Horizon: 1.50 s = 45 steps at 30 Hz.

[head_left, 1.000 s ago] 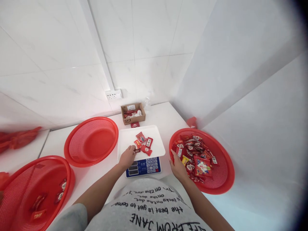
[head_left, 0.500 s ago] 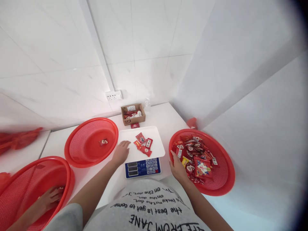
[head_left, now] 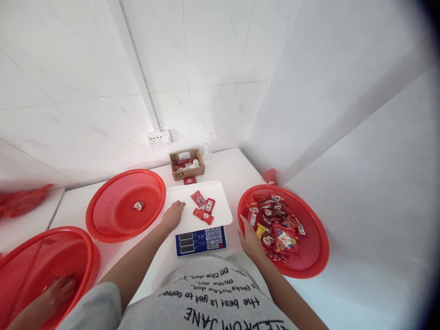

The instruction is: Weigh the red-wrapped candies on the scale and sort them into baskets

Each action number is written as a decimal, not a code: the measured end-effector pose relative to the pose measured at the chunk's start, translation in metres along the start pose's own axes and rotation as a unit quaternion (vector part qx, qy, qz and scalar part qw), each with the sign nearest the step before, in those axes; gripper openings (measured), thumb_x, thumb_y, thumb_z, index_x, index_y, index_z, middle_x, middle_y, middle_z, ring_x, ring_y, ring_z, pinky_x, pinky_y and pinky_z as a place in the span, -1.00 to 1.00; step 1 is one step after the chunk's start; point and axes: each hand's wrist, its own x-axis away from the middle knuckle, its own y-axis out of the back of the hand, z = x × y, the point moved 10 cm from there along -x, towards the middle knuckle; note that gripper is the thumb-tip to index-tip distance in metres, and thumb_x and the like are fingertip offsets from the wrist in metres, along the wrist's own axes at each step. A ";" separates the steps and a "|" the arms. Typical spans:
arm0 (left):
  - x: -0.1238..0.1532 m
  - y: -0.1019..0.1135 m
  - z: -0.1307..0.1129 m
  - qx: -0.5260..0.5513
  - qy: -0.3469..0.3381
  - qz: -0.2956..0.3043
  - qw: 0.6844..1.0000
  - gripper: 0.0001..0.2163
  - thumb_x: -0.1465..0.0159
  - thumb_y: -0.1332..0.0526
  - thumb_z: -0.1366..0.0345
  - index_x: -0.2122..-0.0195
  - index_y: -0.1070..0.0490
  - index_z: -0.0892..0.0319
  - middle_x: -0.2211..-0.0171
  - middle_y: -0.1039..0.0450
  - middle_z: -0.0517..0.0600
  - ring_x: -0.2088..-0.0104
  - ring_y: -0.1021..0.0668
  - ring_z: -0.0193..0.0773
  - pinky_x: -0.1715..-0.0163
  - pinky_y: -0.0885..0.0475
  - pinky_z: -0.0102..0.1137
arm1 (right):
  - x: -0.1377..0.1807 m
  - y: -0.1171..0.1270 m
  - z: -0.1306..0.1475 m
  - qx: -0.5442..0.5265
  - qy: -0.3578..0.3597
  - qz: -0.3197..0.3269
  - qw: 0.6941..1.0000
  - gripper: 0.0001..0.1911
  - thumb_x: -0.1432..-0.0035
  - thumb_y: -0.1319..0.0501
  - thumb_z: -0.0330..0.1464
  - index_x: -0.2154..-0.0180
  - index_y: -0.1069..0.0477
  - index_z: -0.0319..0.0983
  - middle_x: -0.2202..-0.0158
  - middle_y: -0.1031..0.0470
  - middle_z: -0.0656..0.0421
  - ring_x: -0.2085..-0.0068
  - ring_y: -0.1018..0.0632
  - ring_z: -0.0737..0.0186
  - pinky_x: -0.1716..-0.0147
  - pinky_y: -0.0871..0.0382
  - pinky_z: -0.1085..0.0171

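A white weighing scale [head_left: 201, 241] stands in front of me. Several small red snack packets [head_left: 203, 215] lie on its white tray [head_left: 220, 215]. My left hand [head_left: 174, 215] is at the tray's left edge, fingers curled together; what they hold, if anything, is hidden. My right hand [head_left: 252, 240] grips the near-left rim of a red plastic basket [head_left: 318, 247] at the table's right side. That basket holds many red snack packets and a yellow one [head_left: 260, 230]. A second red basket [head_left: 99, 220], left of the scale, contains one small packet [head_left: 138, 206].
At lower left, another person's hand [head_left: 62, 289] reaches into a third red basket [head_left: 91, 261]. A cardboard box [head_left: 178, 174] with packets stands behind the scale, a red packet [head_left: 189, 180] before it. Red plastic bags [head_left: 24, 200] lie at far left. Tiled wall behind, wall at right.
An orange-red packet near my left hand is gone from the tray. My left hand has curled its fingers. The other person's hand has moved left in its basket. The view shifted slightly.
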 end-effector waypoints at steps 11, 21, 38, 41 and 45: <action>0.019 0.064 0.068 -0.033 0.115 -0.173 0.978 -0.66 -0.28 -0.02 0.27 -0.03 -0.31 0.29 -0.11 -0.22 0.26 -0.12 -0.26 0.05 -0.09 -0.18 -0.14 | 0.000 -0.001 0.000 0.000 -0.004 0.009 1.000 -0.43 -0.17 0.07 -0.32 -0.21 -0.06 -0.31 -0.18 -0.22 -0.02 -0.19 -0.26 0.16 -0.16 -0.14 0.12; -0.048 -0.002 -0.076 0.068 -0.070 0.012 0.995 -0.69 -0.28 -0.02 0.26 -0.04 -0.31 0.10 -0.12 -0.18 0.11 -0.06 -0.35 -0.10 -0.03 -0.25 -0.26 | 0.000 -0.002 -0.002 -0.011 0.018 -0.009 1.000 -0.45 -0.17 0.07 -0.31 -0.20 -0.07 -0.26 -0.19 -0.22 0.02 -0.20 -0.26 0.17 -0.18 -0.12 0.10; 0.014 0.080 0.065 0.038 0.137 -0.135 0.981 -0.69 -0.19 0.03 0.48 0.08 -0.33 0.17 0.10 -0.44 0.09 0.09 -0.46 -0.14 0.11 -0.34 -0.28 | 0.000 -0.002 -0.003 -0.013 0.017 -0.007 1.000 -0.44 -0.17 0.06 -0.31 -0.21 -0.06 -0.26 -0.18 -0.23 0.00 -0.18 -0.27 0.14 -0.16 -0.14 0.08; 0.028 0.083 0.079 -0.007 0.164 -0.162 0.973 -0.73 -0.17 -0.01 0.45 0.15 -0.39 0.18 0.15 -0.47 0.10 0.09 -0.45 -0.06 0.07 -0.31 -0.21 | 0.000 -0.003 -0.004 -0.010 0.014 -0.006 1.000 -0.44 -0.16 0.07 -0.32 -0.21 -0.06 -0.27 -0.17 -0.23 0.00 -0.18 -0.27 0.14 -0.17 -0.13 0.08; 0.018 0.048 0.020 0.046 0.051 -0.121 0.990 -0.76 -0.22 -0.05 0.36 0.11 -0.38 0.20 0.09 -0.44 0.11 0.03 -0.41 -0.11 -0.02 -0.26 -0.26 | -0.001 -0.004 -0.004 -0.006 0.006 0.000 1.000 -0.44 -0.17 0.08 -0.31 -0.21 -0.06 -0.29 -0.17 -0.23 -0.02 -0.19 -0.26 0.12 -0.17 -0.12 0.07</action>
